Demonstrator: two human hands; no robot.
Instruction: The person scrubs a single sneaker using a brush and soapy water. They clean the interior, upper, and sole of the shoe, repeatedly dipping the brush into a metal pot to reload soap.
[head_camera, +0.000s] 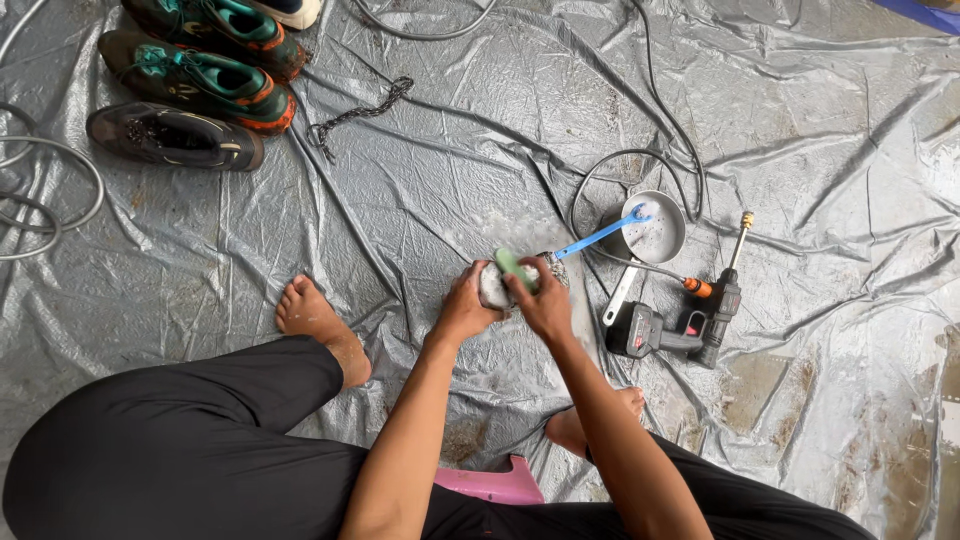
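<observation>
Head view: the left hand (465, 305) gripped a soapy shoe (500, 283), fingers wrapped around its near side, low over the grey tarpaulin (800, 120). The right hand (545, 303) held a green brush (514, 266), fingers closed on it, pressed against the top of the shoe. A blue brush (600, 236) rested with its head in a metal bowl (668, 238) just right of the shoe. A cordless spray gun (690, 325) lay near the bowl. Three shoes (195, 85) lay well apart at upper left. A pink stool (495, 485) sat between the legs.
</observation>
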